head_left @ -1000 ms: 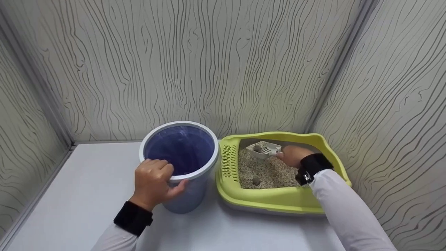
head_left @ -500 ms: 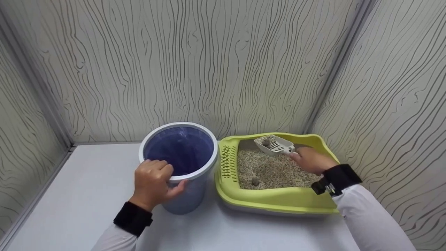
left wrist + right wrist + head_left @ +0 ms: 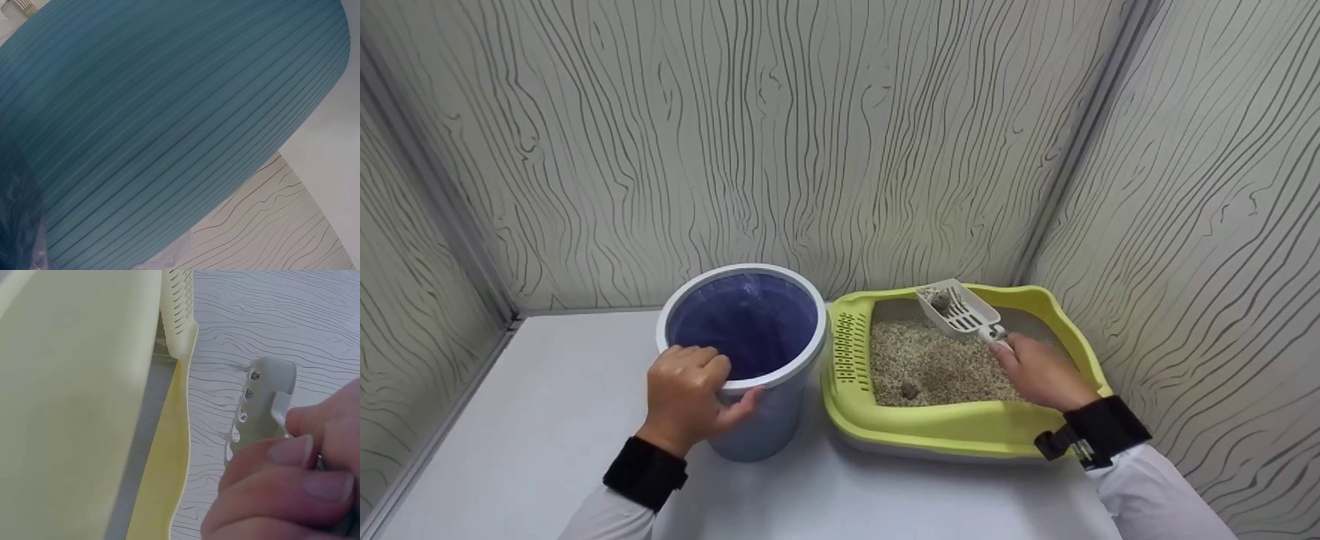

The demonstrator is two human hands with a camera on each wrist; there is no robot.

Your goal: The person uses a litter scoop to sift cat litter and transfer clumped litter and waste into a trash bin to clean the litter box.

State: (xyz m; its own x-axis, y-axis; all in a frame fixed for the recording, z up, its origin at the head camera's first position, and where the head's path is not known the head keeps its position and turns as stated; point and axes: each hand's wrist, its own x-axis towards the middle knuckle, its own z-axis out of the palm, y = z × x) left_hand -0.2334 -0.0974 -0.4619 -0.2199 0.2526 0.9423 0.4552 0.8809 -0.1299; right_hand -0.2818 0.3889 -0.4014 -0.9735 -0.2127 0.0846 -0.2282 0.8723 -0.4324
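A white slotted litter scoop (image 3: 971,309) is held by its handle in my right hand (image 3: 1046,373), raised over the back of the litter box (image 3: 930,424). On the scoop sits a dark clump (image 3: 941,301) with some loose litter around it. Another clump (image 3: 910,390) lies on the litter (image 3: 952,367) near the front left. My left hand (image 3: 688,394) grips the pale rim of the blue waste bin (image 3: 761,427), fingers over the edge and thumb outside. The left wrist view shows the ribbed bin wall (image 3: 169,124). In the right wrist view, curled fingers (image 3: 281,495) hold the scoop.
The bin stands on the white table (image 3: 547,420), close against the left side of the yellow-rimmed litter box. Wood-grain patterned walls (image 3: 750,135) rise behind and at both sides. A dark liner (image 3: 742,322) shows inside the bin.
My right hand has moved to the right and drawn back toward me, and the scoop has risen from the litter with the clump on it. My left hand stays on the rim.
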